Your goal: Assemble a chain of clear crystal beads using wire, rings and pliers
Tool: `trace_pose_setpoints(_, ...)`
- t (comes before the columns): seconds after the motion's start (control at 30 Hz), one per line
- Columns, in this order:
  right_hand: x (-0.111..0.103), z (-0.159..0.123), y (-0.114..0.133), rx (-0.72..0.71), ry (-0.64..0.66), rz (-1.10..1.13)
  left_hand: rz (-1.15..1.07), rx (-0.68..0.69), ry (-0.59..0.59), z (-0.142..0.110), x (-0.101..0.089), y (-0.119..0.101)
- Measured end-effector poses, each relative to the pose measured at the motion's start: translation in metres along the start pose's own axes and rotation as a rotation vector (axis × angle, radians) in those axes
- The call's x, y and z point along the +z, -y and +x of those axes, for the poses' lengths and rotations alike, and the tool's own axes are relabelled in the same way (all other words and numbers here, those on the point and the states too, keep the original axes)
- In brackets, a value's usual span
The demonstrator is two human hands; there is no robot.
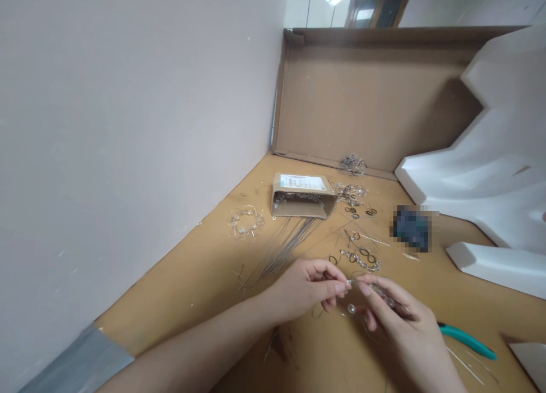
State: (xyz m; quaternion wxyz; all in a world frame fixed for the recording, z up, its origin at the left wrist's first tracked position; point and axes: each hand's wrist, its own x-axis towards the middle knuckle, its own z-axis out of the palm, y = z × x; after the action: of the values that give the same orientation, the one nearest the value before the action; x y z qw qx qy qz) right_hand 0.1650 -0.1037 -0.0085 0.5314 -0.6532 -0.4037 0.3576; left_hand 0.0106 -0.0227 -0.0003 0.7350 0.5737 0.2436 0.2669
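Above the front of the table, my left hand [309, 288] is closed, thumb and forefinger pinching the end of a thin wire. Close beside it, my right hand [401, 322] grips a strand of clear beads on wire [386, 298], its fingers curled round part of it. One clear bead [351, 309] hangs below, between the two hands. Just beyond the fingers lie a string of clear beads [360, 261] and several small dark rings [364, 254]. Teal-handled pliers [469, 340] rest right of my right hand, their head hidden behind it.
An open cardboard box [279, 183] holds clear beads, with loose straight wires [288, 248] before it. Left stands a beaded ring [241, 230]; piles of beaded wire [353, 164] lie behind. White foam [464, 194] and a pixelated dark object [412, 228] are right; a wall [149, 97] borders the left.
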Motion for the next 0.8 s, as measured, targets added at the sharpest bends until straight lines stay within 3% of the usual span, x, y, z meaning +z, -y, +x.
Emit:
trace_pose_setpoints(0.13,0.001,0.0,0.001,0.012,-0.008,0.006,-0.047,0.009,0.052,-0.001,-0.001,-0.002)
trace_pose_setpoints(0.4,-0.001,0.0,0.004,0.043,0.066,0.066,-0.049,0.01,0.042,-0.003,0.001,-0.002)
trace_pose_setpoints(0.63,-0.009,0.007,-0.001,0.017,0.214,0.155,-0.018,0.039,-0.143,0.002,-0.007,-0.001)
trace_pose_setpoints(0.8,-0.015,0.01,0.0,0.155,0.245,0.291,0.024,0.081,-0.234,0.0,-0.012,-0.007)
